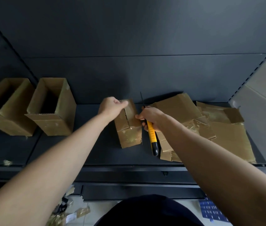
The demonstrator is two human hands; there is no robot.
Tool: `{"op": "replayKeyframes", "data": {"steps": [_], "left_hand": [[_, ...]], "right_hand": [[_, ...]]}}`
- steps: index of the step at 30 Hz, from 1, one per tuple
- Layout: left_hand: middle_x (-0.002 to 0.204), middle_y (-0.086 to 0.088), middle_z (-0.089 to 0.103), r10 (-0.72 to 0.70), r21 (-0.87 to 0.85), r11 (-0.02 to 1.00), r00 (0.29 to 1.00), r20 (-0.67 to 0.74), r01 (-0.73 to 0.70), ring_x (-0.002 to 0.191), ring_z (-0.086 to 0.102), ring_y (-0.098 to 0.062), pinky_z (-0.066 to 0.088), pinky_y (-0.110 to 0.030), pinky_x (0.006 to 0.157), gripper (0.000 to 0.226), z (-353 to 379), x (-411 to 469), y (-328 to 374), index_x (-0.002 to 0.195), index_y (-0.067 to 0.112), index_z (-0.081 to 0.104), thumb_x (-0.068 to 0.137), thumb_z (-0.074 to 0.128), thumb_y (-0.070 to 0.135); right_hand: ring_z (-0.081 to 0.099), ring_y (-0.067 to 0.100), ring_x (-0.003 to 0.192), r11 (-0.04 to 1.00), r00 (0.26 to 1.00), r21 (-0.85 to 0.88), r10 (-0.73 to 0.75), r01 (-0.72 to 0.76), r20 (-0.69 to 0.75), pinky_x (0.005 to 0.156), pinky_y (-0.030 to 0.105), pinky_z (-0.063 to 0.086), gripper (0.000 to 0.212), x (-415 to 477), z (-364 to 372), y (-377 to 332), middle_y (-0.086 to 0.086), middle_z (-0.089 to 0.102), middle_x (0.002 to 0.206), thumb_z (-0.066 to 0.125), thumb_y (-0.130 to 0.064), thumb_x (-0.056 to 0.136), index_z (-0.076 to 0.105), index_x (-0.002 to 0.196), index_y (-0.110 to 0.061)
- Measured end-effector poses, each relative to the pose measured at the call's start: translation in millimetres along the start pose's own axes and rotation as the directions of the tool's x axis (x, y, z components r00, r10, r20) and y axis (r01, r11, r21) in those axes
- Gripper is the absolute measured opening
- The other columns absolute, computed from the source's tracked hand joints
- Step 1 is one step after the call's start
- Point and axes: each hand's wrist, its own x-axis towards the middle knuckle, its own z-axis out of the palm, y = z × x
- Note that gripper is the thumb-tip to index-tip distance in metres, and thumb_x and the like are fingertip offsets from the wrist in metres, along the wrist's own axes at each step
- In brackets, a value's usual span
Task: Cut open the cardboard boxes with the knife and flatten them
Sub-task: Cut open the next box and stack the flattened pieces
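The small brown taped cardboard box sits mid-way along the dark metal shelf, top seam slit. The left hand, blurred, grips its far flap. The right hand clasps the yellow-and-black utility knife, blade clear. Next, probably: pull the flaps apart, cut the remaining tape. 2 open brown boxes wait left.

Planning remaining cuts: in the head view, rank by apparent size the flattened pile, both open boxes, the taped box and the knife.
1. flattened pile
2. left open box and right open box: alike, unranked
3. taped box
4. knife
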Motion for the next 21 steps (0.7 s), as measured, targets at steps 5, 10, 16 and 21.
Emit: {"op": "replayKeyframes", "data": {"steps": [5, 10, 16, 21], "left_hand": [[0.142, -0.012, 0.032, 0.027, 0.46, 0.886, 0.997, 0.078, -0.06, 0.133, 0.027, -0.03, 0.04, -0.043, 0.098, 0.101, 5.5, -14.0, 19.0, 0.14, 0.004, 0.033, 0.069, 0.067, 0.068], [0.142, -0.013, 0.025, 0.027, 0.619, 0.779, 0.992, 0.126, -0.1, 0.132, 0.026, -0.033, 0.032, -0.055, 0.105, 0.117, 19.4, -24.8, 27.9, 0.144, 0.002, 0.021, 0.064, 0.063, 0.077], [0.137, -0.011, 0.029, 0.04, 0.734, 0.664, 0.987, 0.154, -0.142, 0.127, 0.027, -0.031, 0.03, -0.044, 0.105, 0.087, 13.0, -28.1, 25.8, 0.143, 0.003, 0.022, 0.074, 0.066, 0.032], [0.129, -0.009, 0.033, 0.16, 0.725, 0.632, 0.962, 0.222, -0.273, 0.122, 0.032, -0.028, 0.037, -0.036, 0.085, 0.058, -21.0, -24.7, 6.2, 0.129, 0.009, 0.034, 0.076, 0.046, -0.012]], "right_hand": [[0.041, 0.011, 0.054, 0.999, 0.997, -0.036, 0.043, -0.041, 0.063, 0.053, 0.023, 0.038, 0.007, 3.7, -3.3, 1.4, 0.003, 0.046, 0.066, 0.056, -0.002, 0.089, 0.054, 0.088, -0.008], [0.049, 0.017, 0.055, 0.988, 1.0, 0.154, -0.009, 0.013, -0.028, 0.049, 0.024, 0.036, 0.013, 7.1, -21.1, 1.4, 0.013, 0.049, 0.08, 0.042, 0.006, 0.081, 0.049, 0.083, -0.005], [0.05, 0.021, 0.067, 0.995, 0.997, 0.09, -0.047, 0.052, -0.056, 0.056, 0.029, 0.04, 0.011, 5.8, -24.3, -4.6, 0.01, 0.045, 0.079, 0.045, -0.006, 0.093, 0.049, 0.082, -0.008], [0.053, 0.022, 0.074, 0.998, 0.997, -0.043, -0.038, 0.041, 0.066, 0.065, 0.035, 0.052, 0.019, 10.2, -30.7, -1.8, 0.01, 0.05, 0.091, 0.049, -0.018, 0.099, 0.056, 0.107, -0.002]]}}
